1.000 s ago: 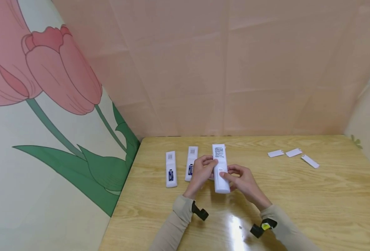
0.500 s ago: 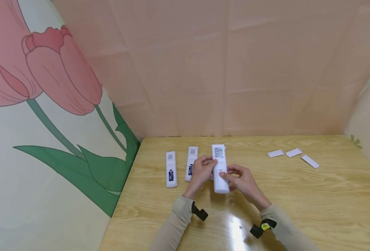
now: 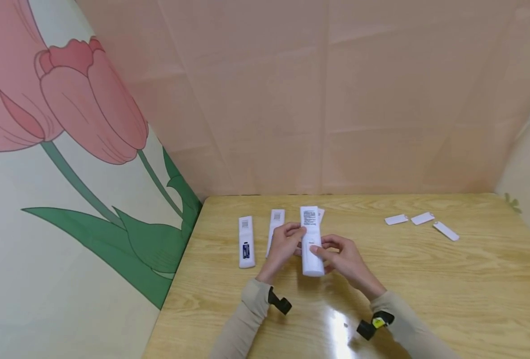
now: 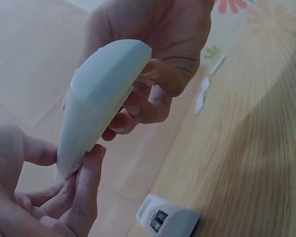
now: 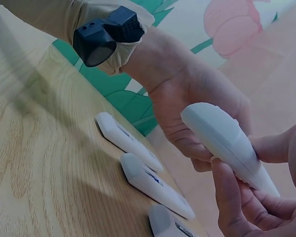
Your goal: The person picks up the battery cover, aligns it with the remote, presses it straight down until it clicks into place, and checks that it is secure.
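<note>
A white remote control (image 3: 311, 249) is held off the table, its back with a printed label facing up and its battery cover fitted. My left hand (image 3: 284, 247) grips its left side, thumb on the back and fingers underneath. My right hand (image 3: 345, 257) holds the lower right side, its thumb on the battery cover. In the left wrist view, fingers of both hands curl under the remote control (image 4: 101, 89). Beneath and to the left lie another remote (image 3: 246, 242) with batteries in its uncovered compartment, a second remote (image 3: 277, 219) partly behind my left hand, and a third remote (image 3: 321, 213) mostly hidden.
At the right back of the wooden table (image 3: 462, 289) lie three loose white battery covers: one cover (image 3: 396, 219), a middle cover (image 3: 422, 218) and a slanted cover (image 3: 446, 231). A pink cloth wall (image 3: 265, 99) rises behind the table, and a tulip-patterned wall (image 3: 112, 259) stands left.
Both hands have shifted slightly left with the remote control. More of the remote behind it shows, while my left hand now covers the second remote's battery compartment.
</note>
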The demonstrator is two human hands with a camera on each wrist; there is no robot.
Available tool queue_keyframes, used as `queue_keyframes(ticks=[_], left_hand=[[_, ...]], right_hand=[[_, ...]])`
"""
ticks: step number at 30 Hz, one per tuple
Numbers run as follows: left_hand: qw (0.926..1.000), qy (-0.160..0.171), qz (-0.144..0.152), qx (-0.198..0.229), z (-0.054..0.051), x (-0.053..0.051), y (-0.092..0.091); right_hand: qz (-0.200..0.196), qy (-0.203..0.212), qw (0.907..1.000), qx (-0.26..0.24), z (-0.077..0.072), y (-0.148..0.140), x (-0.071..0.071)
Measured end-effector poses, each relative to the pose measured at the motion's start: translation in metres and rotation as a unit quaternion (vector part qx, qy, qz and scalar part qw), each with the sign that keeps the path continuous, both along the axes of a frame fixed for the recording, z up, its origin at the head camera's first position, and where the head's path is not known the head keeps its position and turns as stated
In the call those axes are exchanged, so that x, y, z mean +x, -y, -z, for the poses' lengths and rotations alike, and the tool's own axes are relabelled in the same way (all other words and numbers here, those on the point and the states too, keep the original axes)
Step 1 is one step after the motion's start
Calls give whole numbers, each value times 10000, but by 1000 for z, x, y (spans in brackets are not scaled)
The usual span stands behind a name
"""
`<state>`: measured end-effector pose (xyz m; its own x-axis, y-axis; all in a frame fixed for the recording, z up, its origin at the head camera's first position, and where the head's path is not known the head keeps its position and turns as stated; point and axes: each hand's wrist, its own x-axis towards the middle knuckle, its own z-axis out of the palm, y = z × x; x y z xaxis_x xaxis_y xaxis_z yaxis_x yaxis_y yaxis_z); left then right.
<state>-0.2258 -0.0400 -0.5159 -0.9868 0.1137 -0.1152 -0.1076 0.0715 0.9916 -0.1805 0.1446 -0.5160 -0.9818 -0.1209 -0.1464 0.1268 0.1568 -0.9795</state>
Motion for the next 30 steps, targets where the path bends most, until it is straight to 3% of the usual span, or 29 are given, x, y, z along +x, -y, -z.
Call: queue_keyframes(ticks=[17, 25, 30], left_hand=[[9994, -99, -321, -3, -9, 0, 23], [9992, -117, -375, -30, -7, -1, 38], [9995, 88, -297, -31, -3, 3, 47]], right_hand=[[-437, -252, 9985, -199, -8, 18, -9], [-498, -346, 9979, -221, -3, 31, -11], [-486, -242, 9981, -295, 2, 37, -7]])
